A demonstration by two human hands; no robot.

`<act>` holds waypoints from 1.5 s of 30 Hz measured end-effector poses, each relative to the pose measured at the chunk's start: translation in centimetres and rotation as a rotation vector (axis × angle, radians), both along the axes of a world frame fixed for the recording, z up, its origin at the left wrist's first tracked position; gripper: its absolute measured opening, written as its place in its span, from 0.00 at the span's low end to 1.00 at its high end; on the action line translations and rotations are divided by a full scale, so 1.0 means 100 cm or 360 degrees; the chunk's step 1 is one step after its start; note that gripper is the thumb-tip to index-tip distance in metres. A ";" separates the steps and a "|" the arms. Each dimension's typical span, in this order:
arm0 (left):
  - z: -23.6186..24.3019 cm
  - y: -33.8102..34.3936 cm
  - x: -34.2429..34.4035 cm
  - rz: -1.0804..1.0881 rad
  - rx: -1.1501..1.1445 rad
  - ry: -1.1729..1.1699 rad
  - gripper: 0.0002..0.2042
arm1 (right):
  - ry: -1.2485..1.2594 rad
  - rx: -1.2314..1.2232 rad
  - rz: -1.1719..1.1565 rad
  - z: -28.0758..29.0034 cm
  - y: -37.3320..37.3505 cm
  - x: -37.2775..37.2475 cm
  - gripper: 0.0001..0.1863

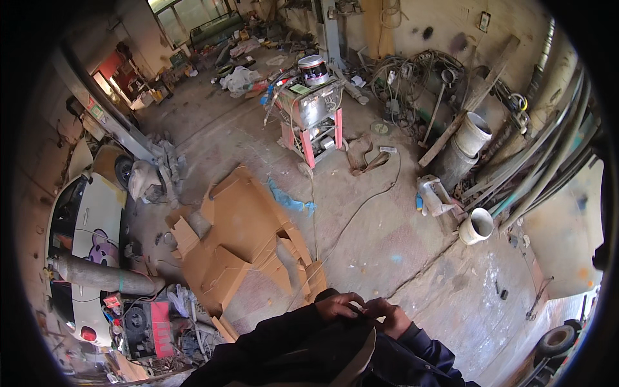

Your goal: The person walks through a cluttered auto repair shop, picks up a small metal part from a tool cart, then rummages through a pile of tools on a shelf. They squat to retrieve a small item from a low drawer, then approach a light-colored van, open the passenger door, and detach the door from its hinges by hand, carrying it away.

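My left hand and my right hand meet at the bottom centre, in front of my dark-clothed body, with fingers curled and pinched together. Whatever is between them is too small and shadowed to make out. A pale strap runs down over the dark clothing just below them. Beyond my hands, to the left, flattened brown cardboard lies on the concrete floor, and a thin cable trails across the floor.
A wheeled machine with a tin on top stands ahead. A white car, gas cylinder and post are left. Buckets, hoses, a pale panel and a tyre line the right. Clutter lies at the back.
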State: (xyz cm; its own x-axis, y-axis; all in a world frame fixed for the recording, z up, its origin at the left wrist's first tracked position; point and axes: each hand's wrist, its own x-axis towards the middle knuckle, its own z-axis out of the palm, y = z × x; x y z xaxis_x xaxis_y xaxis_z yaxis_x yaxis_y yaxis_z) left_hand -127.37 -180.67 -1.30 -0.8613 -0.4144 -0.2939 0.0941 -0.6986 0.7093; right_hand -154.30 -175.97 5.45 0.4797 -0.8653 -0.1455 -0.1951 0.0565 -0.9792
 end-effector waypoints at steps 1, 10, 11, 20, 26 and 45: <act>-0.009 -0.014 -0.002 0.0031 -0.0036 -0.0022 0.25 | 0.0009 -0.0226 0.0035 0.000 -0.021 0.001 0.23; -0.091 -0.191 0.028 0.0174 -0.0443 0.0093 0.22 | 0.0454 -0.1044 0.0433 -0.004 -0.243 0.060 0.23; -0.085 -0.211 0.040 0.0234 -0.0217 0.0153 0.21 | 0.0386 -0.1148 0.0454 -0.005 -0.268 0.072 0.22; -0.024 -0.345 0.121 0.0401 -0.1163 -0.0811 0.14 | -0.0095 -0.0620 0.0424 -0.017 -0.423 0.145 0.13; -0.055 -0.413 0.154 0.0686 -0.1268 -0.1086 0.09 | -0.0359 0.0581 0.0389 -0.031 -0.518 0.194 0.10; 0.003 -0.684 0.267 0.0437 -0.0433 -0.1331 0.11 | -0.0573 0.1897 -0.0651 -0.023 -0.828 0.246 0.12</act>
